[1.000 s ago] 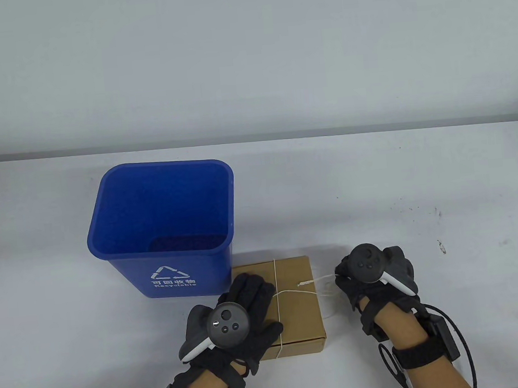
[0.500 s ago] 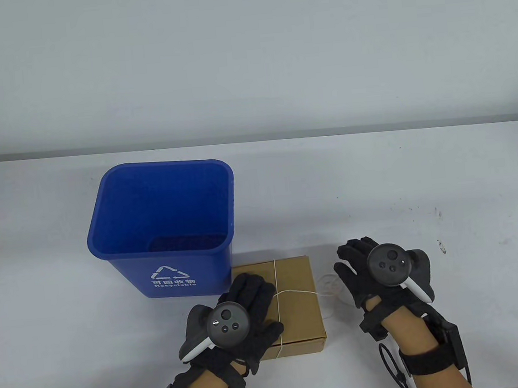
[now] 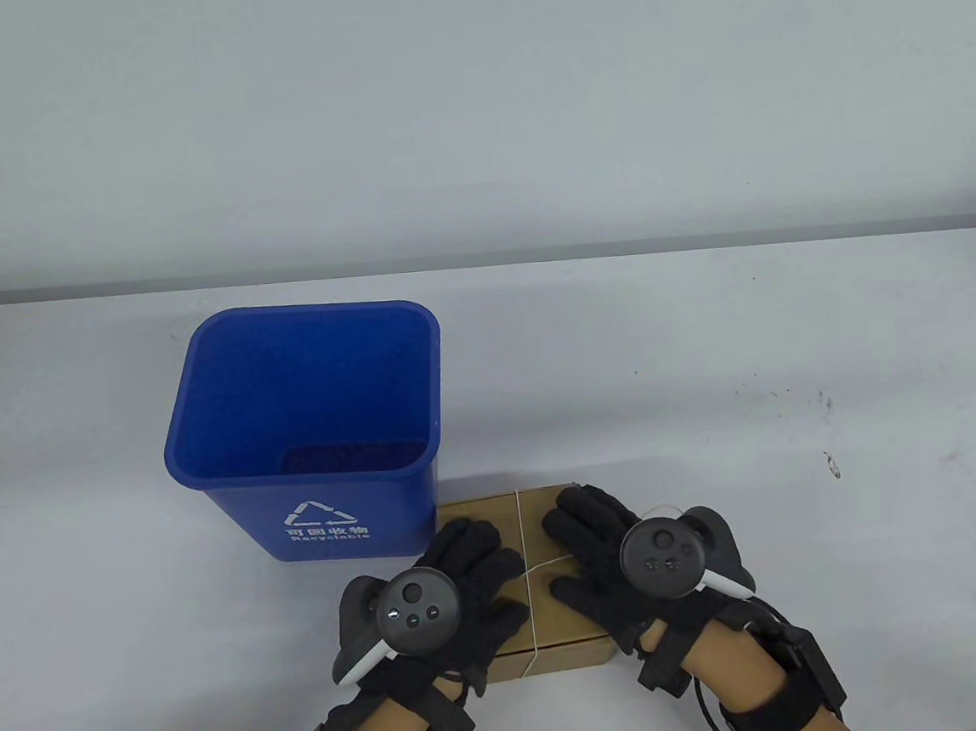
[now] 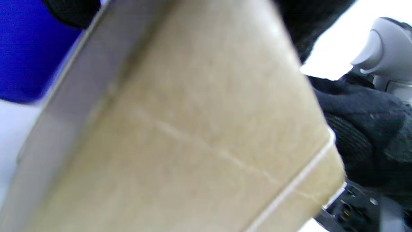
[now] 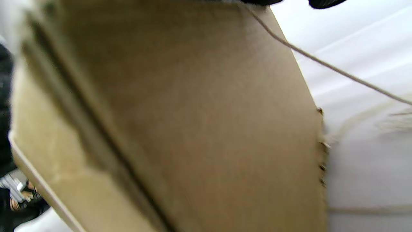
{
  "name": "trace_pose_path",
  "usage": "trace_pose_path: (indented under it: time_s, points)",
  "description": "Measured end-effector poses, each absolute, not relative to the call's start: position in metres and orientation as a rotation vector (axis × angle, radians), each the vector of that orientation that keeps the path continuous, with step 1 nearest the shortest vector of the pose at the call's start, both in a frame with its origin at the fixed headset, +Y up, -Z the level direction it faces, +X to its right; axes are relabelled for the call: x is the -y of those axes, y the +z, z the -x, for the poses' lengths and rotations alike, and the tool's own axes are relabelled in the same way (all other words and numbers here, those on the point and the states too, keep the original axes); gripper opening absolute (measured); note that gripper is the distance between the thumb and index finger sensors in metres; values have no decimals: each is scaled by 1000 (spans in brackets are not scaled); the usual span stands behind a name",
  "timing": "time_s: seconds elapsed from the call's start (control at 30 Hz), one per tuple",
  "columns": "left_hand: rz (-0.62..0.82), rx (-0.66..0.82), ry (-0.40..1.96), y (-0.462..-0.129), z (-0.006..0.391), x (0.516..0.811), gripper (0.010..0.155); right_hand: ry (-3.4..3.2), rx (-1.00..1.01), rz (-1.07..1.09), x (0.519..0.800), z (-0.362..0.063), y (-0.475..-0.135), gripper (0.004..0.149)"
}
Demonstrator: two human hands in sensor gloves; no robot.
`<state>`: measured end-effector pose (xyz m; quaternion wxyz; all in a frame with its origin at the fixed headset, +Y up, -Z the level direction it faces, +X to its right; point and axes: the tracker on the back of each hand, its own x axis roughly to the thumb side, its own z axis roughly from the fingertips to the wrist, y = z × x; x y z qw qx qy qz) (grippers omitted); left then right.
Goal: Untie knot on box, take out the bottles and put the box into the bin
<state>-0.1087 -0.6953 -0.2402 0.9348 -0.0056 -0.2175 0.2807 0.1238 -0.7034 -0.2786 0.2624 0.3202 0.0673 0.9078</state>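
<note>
While both hands lie flat on the box (image 3: 541, 540), left hand (image 3: 464, 581) and right hand (image 3: 594, 557) each keep a released grip. The string (image 3: 523, 542) runs between them; the bin (image 3: 306, 432) stands beyond the left grip.

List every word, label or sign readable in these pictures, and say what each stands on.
White recycling triangle of arrows: front of the blue bin.
Four Chinese characters, "可回收物": beneath the triangle.
"Recyclable": beneath the characters, small and slightly blurred.
Cardboard box: no print visible.
</note>
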Motion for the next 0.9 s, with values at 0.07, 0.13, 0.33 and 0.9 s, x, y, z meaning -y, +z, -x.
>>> trace_pose_path:
  time_s: [0.07, 0.13, 0.33, 0.9]
  points:
    - [-60, 422, 533, -239, 111, 691, 44, 2452, -187, -848, 703, -123, -278, 72]
    - [-73, 437, 484, -237, 110, 688, 44, 2452, -198, -842, 704, -123, -277, 73]
    - [-119, 405, 321, -231, 115, 679, 43, 2434, -225, -824, 705, -125, -279, 73]
    - [111, 127, 517, -246, 145, 706, 75, 2431, -223, -815, 705, -123, -278, 73]
